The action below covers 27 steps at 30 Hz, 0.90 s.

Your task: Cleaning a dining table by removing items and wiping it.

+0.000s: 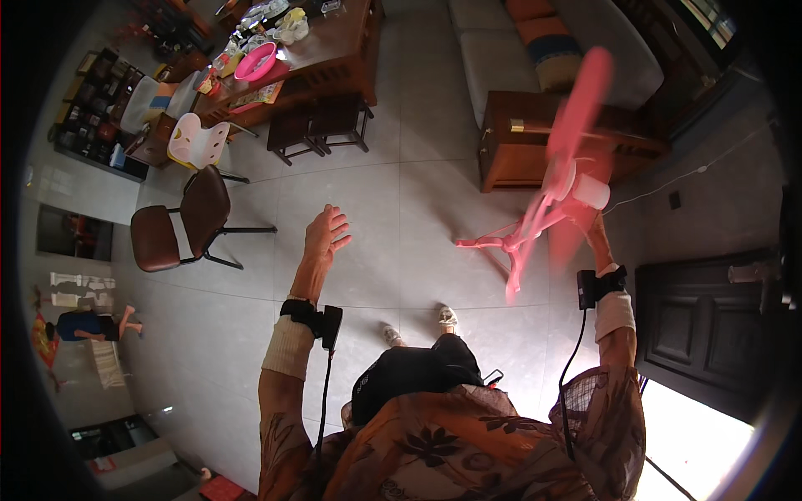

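Observation:
My left hand (324, 231) is raised in front of me, palm turned to the right. Its fingers are apart and hold nothing. On the right stands what looks like a pink fan (558, 188) on splayed legs, with a white part near its top. Its long pink blades are smeared by motion. My right hand (598, 235) reaches up to the fan's right side, close to the white part. The blurred pink hides its fingers, so the grip cannot be made out. Both wrists carry black strapped devices with cables.
A brown chair (159, 238) stands on the left, with a white child seat (198, 140) and dark stools (322, 129) beyond. A wooden table holds a pink basin (256, 62). A sofa (489, 67) lies behind the fan. A white cord (660, 185) runs rightward. A person (88, 325) is far left.

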Each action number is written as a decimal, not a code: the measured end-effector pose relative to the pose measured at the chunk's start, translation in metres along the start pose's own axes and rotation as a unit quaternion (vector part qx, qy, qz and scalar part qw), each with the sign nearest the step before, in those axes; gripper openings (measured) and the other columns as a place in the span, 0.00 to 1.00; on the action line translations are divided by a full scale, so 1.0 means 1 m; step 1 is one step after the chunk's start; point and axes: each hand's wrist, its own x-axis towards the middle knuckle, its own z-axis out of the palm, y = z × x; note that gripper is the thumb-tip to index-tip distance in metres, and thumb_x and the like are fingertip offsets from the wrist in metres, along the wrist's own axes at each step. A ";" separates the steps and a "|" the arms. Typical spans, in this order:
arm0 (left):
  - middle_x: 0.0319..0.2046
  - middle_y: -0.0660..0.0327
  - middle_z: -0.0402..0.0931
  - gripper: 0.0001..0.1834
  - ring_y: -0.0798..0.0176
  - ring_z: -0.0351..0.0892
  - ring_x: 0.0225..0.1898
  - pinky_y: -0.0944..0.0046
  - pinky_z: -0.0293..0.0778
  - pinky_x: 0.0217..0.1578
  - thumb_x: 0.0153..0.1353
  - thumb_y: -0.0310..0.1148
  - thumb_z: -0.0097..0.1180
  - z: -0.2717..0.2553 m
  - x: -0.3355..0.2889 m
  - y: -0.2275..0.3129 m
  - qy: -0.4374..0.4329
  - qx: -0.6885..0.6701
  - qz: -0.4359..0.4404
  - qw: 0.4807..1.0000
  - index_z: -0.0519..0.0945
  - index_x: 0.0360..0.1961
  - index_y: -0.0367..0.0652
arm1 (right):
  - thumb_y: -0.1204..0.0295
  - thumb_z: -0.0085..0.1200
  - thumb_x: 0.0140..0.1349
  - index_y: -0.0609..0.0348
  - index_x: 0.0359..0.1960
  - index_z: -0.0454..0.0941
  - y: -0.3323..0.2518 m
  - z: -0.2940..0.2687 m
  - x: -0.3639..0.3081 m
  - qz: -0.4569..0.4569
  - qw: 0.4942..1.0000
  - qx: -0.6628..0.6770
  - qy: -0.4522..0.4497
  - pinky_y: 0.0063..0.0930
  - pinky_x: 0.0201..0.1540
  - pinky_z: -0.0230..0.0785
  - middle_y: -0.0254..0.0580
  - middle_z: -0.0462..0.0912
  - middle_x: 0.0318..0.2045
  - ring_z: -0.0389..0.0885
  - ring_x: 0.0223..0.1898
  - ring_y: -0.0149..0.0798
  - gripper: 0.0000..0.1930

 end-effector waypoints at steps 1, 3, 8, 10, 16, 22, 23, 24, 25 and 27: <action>0.53 0.49 0.64 0.32 0.52 0.65 0.53 0.51 0.68 0.48 0.60 0.52 0.45 -0.001 -0.001 -0.001 0.001 0.003 -0.003 1.000 0.63 0.56 0.36 | 0.77 0.60 0.41 0.60 0.31 0.75 -0.009 -0.001 -0.004 -0.012 0.999 0.046 -0.006 0.22 0.22 0.67 0.33 0.75 0.22 0.73 0.23 0.27 0.12; 0.53 0.49 0.64 0.32 0.52 0.65 0.53 0.51 0.68 0.48 0.60 0.52 0.44 0.009 -0.004 0.003 -0.003 0.009 -0.005 1.000 0.63 0.56 0.36 | 0.77 0.60 0.41 0.61 0.31 0.74 0.002 -0.010 -0.001 -0.024 0.999 0.026 0.001 0.22 0.23 0.67 0.33 0.76 0.22 0.74 0.23 0.28 0.12; 0.51 0.50 0.66 0.30 0.53 0.67 0.51 0.51 0.69 0.47 0.59 0.50 0.45 0.020 -0.006 0.004 -0.009 0.008 0.006 1.000 0.65 0.54 0.37 | 0.69 0.57 0.48 0.60 0.35 0.73 0.032 -0.029 0.020 -0.001 0.993 -0.113 -0.038 0.22 0.26 0.69 0.34 0.76 0.26 0.74 0.24 0.28 0.13; 0.49 0.52 0.68 0.28 0.54 0.68 0.50 0.51 0.70 0.46 0.57 0.49 0.47 0.028 -0.002 0.004 0.004 0.005 -0.004 1.000 0.67 0.52 0.39 | 0.62 0.55 0.55 0.59 0.39 0.73 0.041 -0.032 0.029 0.038 0.957 -0.269 -0.099 0.22 0.28 0.70 0.34 0.77 0.28 0.74 0.24 0.28 0.16; 0.37 0.61 0.71 0.21 0.59 0.72 0.38 0.52 0.74 0.38 0.56 0.51 0.49 0.068 0.014 -0.002 0.007 -0.007 0.016 1.000 0.71 0.42 0.46 | 0.63 0.55 0.54 0.60 0.40 0.73 0.065 -0.038 0.032 0.004 0.985 -0.156 -0.075 0.21 0.26 0.70 0.34 0.77 0.28 0.75 0.24 0.28 0.16; 0.43 0.58 0.69 0.25 0.59 0.71 0.42 0.52 0.72 0.40 0.55 0.53 0.49 0.105 0.024 -0.008 0.010 -0.005 0.003 1.000 0.70 0.45 0.44 | 0.65 0.56 0.52 0.60 0.41 0.73 0.099 -0.053 0.036 0.021 0.990 -0.123 -0.060 0.20 0.24 0.70 0.34 0.77 0.27 0.75 0.24 0.29 0.16; 0.44 0.58 0.69 0.25 0.59 0.70 0.42 0.52 0.71 0.40 0.55 0.53 0.49 0.095 0.020 -0.009 0.014 0.000 -0.006 1.000 0.70 0.46 0.45 | 0.65 0.56 0.52 0.60 0.41 0.73 0.107 -0.039 0.037 0.024 0.991 -0.114 -0.072 0.20 0.24 0.70 0.35 0.77 0.27 0.75 0.23 0.29 0.16; 0.45 0.58 0.68 0.27 0.59 0.69 0.43 0.52 0.71 0.41 0.56 0.53 0.49 0.102 0.023 -0.012 0.006 -0.001 -0.010 1.000 0.69 0.48 0.45 | 0.65 0.56 0.52 0.60 0.41 0.73 0.112 -0.047 0.031 0.029 0.991 -0.115 -0.058 0.20 0.24 0.70 0.35 0.77 0.27 0.75 0.23 0.29 0.17; 0.45 0.58 0.68 0.27 0.59 0.69 0.43 0.52 0.71 0.41 0.56 0.53 0.49 0.109 0.027 -0.016 -0.001 -0.001 -0.013 1.000 0.69 0.48 0.45 | 0.65 0.56 0.52 0.60 0.41 0.73 0.119 -0.054 0.024 0.035 0.992 -0.114 -0.042 0.20 0.23 0.70 0.35 0.77 0.27 0.75 0.23 0.29 0.17; 0.45 0.57 0.68 0.27 0.59 0.69 0.43 0.53 0.71 0.41 0.56 0.54 0.50 0.111 0.030 -0.012 0.017 -0.002 -0.016 1.000 0.69 0.49 0.44 | 0.66 0.56 0.51 0.60 0.41 0.73 0.137 -0.058 0.019 0.044 0.993 -0.104 -0.035 0.20 0.23 0.69 0.35 0.77 0.27 0.75 0.23 0.29 0.17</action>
